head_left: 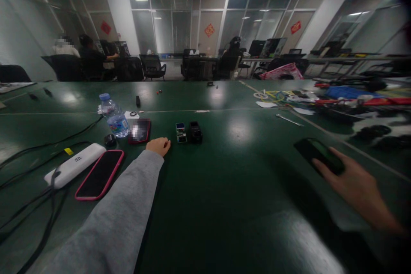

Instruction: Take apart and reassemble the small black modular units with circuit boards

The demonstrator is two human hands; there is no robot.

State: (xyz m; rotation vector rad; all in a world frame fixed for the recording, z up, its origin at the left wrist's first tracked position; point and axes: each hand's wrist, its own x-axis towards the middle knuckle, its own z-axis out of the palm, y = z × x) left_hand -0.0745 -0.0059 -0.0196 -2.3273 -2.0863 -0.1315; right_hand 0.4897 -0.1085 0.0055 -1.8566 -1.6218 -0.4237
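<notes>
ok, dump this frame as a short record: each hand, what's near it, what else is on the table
left hand: loosely curled, apparently resting on the green table; nothing visible in it
near left: red-edged phone, small circuit board, black boxy device
right hand: gripping a dark, flat, phone-like device; blurred, exact type unclear
far left: pink-cased phone beside a white oblong block
beyond them: clear plastic bottle, blue cap on
beyond right hand: thin silvery tool
</notes>
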